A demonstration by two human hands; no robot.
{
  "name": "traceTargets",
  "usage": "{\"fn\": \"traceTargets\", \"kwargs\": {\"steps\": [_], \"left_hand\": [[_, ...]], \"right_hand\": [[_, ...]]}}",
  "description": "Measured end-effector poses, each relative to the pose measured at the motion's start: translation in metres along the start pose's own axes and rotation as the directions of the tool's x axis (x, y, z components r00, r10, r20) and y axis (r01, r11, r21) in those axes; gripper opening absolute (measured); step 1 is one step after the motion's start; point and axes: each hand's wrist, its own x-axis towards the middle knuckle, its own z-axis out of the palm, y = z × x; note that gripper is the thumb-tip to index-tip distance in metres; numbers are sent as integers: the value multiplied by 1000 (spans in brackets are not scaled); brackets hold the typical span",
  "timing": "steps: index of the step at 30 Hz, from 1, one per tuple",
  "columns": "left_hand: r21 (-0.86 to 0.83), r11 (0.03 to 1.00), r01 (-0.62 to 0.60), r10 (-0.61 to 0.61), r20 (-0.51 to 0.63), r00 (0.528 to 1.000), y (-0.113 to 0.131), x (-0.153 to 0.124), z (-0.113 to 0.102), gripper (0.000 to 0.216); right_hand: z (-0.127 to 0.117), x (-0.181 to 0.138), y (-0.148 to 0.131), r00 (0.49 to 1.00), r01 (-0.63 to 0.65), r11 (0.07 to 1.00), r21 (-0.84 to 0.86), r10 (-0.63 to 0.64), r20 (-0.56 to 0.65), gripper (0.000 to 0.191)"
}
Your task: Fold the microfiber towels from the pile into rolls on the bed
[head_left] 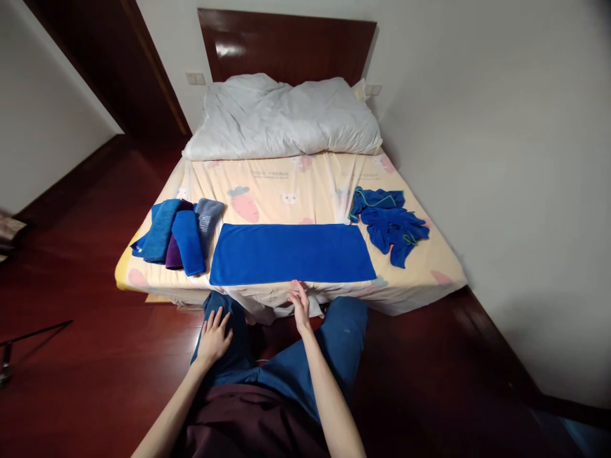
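A blue towel [292,253] lies spread flat along the front edge of the bed, its long side toward me. My right hand [300,306] is at the middle of the towel's near edge, fingers apart and holding nothing; whether a fingertip touches the cloth I cannot tell. On my left knee rests my left hand [214,337], fingers spread. To the left of the towel is a pile of folded towels [187,238] in blue, purple and grey. Crumpled blue cloths [392,222] with green edging lie to the right.
The bed [267,184] has a pale yellow printed sheet. A white quilt [291,121] is bunched against the dark headboard [291,48]. A wall [515,191] rises on the right. A thin black stand [35,334] is on the dark red floor [109,369] at left.
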Motion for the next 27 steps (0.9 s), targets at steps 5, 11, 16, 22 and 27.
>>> {"fn": "traceTargets", "kwargs": {"steps": [5, 11, 16, 22, 27], "left_hand": [[12, 1000, -2, 2, 15, 1000, 3, 0, -5, 54], [12, 1000, -1, 1, 19, 1000, 5, 1, -7, 53], [7, 1000, 2, -3, 18, 1000, 4, 1, -6, 54], [1, 1000, 6, -6, 17, 1000, 5, 1, -8, 54], [5, 1000, 8, -8, 24, 1000, 6, 0, -9, 53]], "right_hand": [[3, 1, -1, 998, -65, 998, -17, 66, 15, 69], [3, 2, 6, 1000, -20, 992, -127, 17, -24, 66], [5, 0, 7, 995, 77, 986, -149, -86, -53, 62], [9, -2, 7, 983, 113, 979, -169, -135, -123, 60], [14, -1, 10, 984, 17, 995, -98, -33, -172, 62]]}}
